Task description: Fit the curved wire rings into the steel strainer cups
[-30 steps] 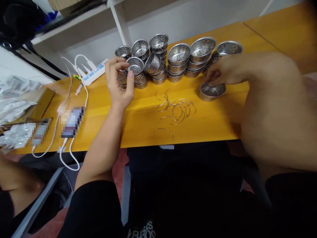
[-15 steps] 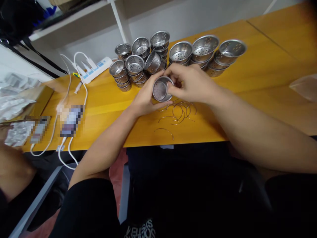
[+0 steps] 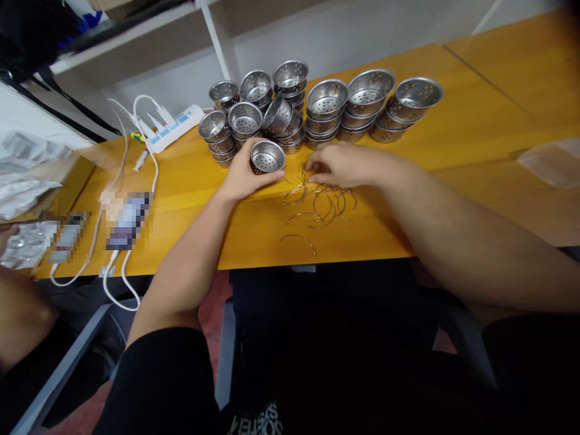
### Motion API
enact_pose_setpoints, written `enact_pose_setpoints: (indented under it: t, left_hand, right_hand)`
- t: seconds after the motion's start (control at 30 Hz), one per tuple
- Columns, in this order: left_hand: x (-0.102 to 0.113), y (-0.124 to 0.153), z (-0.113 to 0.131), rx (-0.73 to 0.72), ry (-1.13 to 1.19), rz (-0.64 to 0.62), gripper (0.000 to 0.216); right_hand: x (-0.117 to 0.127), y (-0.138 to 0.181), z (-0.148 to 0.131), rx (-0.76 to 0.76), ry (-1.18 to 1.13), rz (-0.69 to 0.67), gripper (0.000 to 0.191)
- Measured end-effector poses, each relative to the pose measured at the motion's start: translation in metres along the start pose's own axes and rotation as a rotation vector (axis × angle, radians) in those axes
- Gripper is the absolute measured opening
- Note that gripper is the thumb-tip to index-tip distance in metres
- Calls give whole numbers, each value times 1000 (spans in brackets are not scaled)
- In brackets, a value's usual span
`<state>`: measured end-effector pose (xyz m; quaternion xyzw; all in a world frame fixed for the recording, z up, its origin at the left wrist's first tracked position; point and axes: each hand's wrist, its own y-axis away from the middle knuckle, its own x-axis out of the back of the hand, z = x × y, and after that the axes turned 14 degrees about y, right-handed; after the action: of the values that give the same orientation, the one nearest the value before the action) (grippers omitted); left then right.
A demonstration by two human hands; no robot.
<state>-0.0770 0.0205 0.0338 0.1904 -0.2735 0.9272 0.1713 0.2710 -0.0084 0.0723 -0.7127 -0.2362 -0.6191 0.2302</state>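
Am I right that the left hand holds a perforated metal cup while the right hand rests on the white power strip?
Not quite. The left hand does hold the perforated metal cup, but the head view shows the right hand on the loose wire rings, not the power strip.

Bright even light, soft shadows, wide-angle edge warp, pixelated patches

Nine stacks of cups (image 3: 326,112) are standing on the bench (image 3: 453,139), one cup (image 3: 267,157) is sitting apart, and two phones (image 3: 128,220) are lying left.
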Motion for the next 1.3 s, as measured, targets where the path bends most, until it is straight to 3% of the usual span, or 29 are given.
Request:
enact_pose_setpoints:
  t: [0.1,0.33,0.43,0.6,0.8,0.93,1.13,1.3]
  left_hand:
    - [0,0,-2,6,10,-12,108]
    - [-11,3,19,40,105,-75,109]
    - [-14,4,27,26,121,-110,109]
    - [-12,3,27,-7,131,-116,111]
    - [-10,2,23,-4,161,-76,110]
    - [-9,2,22,19,167,-26,109]
    - [-9,2,26,74,175,-41,109]
    - [-9,2,26,74,202,-83,109]
  right_hand:
    - [2,0,-12,69,-29,65,40]
    - [2,2,-40,180,-126,35,26]
    - [-1,0,-41,201,-110,47,9]
    - [-2,-2,-34,246,-73,79,10]
    - [-1,1,-30,219,-126,116,9]
    - [-3,0,-34,207,-127,59,23]
    - [-5,-6,-46,124,-40,20,13]
    - [-1,-3,-44,158,-9,17,10]
